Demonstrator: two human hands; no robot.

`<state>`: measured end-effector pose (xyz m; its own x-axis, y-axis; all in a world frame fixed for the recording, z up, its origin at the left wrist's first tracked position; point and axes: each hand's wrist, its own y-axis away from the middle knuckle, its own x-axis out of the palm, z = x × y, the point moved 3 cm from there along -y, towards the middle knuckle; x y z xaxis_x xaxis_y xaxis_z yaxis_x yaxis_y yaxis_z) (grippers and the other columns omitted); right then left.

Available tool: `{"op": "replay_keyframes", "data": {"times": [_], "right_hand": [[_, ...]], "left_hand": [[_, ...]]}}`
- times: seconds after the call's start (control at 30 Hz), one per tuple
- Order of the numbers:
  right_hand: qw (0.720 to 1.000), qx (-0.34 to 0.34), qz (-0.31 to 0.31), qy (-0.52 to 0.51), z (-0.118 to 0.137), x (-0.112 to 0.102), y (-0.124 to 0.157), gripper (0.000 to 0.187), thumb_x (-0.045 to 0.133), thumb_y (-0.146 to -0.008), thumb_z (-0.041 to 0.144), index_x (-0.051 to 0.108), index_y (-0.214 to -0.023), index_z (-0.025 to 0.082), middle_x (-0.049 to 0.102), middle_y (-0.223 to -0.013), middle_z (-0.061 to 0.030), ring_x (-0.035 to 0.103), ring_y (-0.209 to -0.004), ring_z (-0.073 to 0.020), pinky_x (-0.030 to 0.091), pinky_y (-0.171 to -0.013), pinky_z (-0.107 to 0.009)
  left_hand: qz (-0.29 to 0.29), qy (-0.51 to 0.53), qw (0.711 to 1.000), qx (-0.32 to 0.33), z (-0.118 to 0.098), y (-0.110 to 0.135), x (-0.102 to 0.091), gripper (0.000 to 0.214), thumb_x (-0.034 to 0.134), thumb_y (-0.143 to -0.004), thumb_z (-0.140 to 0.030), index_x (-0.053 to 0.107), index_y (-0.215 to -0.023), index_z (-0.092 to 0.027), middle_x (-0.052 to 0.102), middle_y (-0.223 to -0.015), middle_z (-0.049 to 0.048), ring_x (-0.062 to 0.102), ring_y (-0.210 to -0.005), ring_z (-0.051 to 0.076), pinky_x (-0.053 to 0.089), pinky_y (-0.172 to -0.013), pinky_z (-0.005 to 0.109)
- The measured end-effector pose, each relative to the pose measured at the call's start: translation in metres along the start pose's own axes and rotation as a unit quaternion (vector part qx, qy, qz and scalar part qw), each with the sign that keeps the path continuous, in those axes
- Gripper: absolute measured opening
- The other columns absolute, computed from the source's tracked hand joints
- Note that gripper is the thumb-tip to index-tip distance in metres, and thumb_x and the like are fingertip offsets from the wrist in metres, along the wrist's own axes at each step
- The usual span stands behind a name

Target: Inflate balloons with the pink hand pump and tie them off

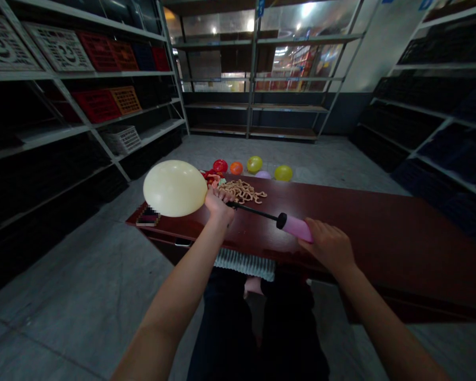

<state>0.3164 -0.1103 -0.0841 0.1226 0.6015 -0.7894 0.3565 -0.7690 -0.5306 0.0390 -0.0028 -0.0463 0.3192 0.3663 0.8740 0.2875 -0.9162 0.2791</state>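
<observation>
A pale yellow balloon (175, 188), swollen with air, sticks out to the left of my left hand (219, 203). That hand is closed around the balloon's neck where it meets the nozzle end of a balloon pump. My right hand (328, 241) grips the pink barrel of the balloon pump (295, 226). Between the two hands the pump's thin black rod shows, drawn out. Just beyond my left hand lies a pile of tan uninflated balloons (244, 191), with red and pink ones (212, 178) beside it.
The dark red table (365, 222) stretches to the right. A blurred-out object (148, 216) lies at its left corner. Past the far edge are inflated balloons, among them red (220, 165), orange (236, 168) and yellow (283, 173). Shelves with crates (125, 99) stand left.
</observation>
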Motion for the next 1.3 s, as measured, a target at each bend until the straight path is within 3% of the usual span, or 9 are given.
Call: {"op": "replay_keyframes", "data": {"times": [0.23,0.37,0.6,0.8,1.03,1.3], "right_hand": [[0.997,0.028,0.069,-0.033,0.034,-0.017,-0.029,0.031,0.059,-0.084,0.039,0.059,-0.104,0.015,0.071,-0.091,-0.0104,0.065,-0.073,-0.0229,0.034,-0.063,-0.031],[0.989,0.079,0.114,-0.048,0.054,-0.029,-0.051,0.028,0.061,-0.082,0.043,0.056,-0.096,0.019,0.070,-0.087,-0.0074,0.064,-0.069,-0.0220,0.029,-0.057,-0.030],[0.990,0.082,0.098,-0.067,0.070,-0.028,-0.059,0.029,0.056,-0.085,0.046,0.056,-0.097,0.019,0.070,-0.085,-0.0068,0.064,-0.068,-0.0209,0.025,-0.055,-0.029],[0.994,0.045,0.070,-0.066,0.059,-0.018,-0.050,0.032,0.051,-0.088,0.049,0.058,-0.097,0.019,0.069,-0.086,-0.0056,0.063,-0.072,-0.0195,0.026,-0.058,-0.029],[0.996,0.017,0.078,-0.033,0.030,-0.009,-0.014,0.040,0.048,-0.090,0.051,0.061,-0.105,0.016,0.069,-0.087,-0.0084,0.062,-0.072,-0.0200,0.029,-0.062,-0.030],[0.989,0.061,0.133,-0.024,0.024,-0.014,-0.021,0.032,0.054,-0.085,0.049,0.058,-0.096,0.018,0.070,-0.087,-0.0066,0.064,-0.073,-0.0216,0.028,-0.059,-0.030]], "left_hand": [[0.011,-0.025,0.999,-0.018,0.026,0.024,0.007,0.043,0.045,-0.095,-0.025,0.019,-0.061,-0.020,0.017,-0.046,-0.0082,0.017,-0.035,0.006,0.018,-0.040,0.023],[0.023,-0.023,0.999,-0.032,0.042,0.038,0.015,0.043,0.046,-0.095,-0.030,0.022,-0.061,-0.020,0.020,-0.046,-0.0080,0.020,-0.034,0.006,0.018,-0.040,0.023],[0.019,-0.039,0.999,-0.021,0.028,0.029,0.016,0.043,0.049,-0.093,-0.026,0.021,-0.061,-0.021,0.019,-0.044,-0.0088,0.018,-0.033,0.006,0.017,-0.038,0.023],[0.010,-0.033,0.999,-0.028,0.007,0.007,0.007,0.043,0.050,-0.093,-0.030,0.021,-0.062,-0.021,0.020,-0.044,-0.0096,0.019,-0.033,0.006,0.018,-0.040,0.023],[-0.005,-0.035,0.999,-0.028,-0.026,-0.011,-0.011,0.040,0.042,-0.094,-0.025,0.019,-0.062,-0.021,0.018,-0.043,-0.0087,0.019,-0.032,0.007,0.020,-0.039,0.023],[0.008,-0.013,1.000,-0.004,-0.012,0.000,-0.004,0.043,0.041,-0.097,-0.030,0.020,-0.062,-0.020,0.020,-0.045,-0.0084,0.020,-0.033,0.005,0.021,-0.041,0.022]]}}
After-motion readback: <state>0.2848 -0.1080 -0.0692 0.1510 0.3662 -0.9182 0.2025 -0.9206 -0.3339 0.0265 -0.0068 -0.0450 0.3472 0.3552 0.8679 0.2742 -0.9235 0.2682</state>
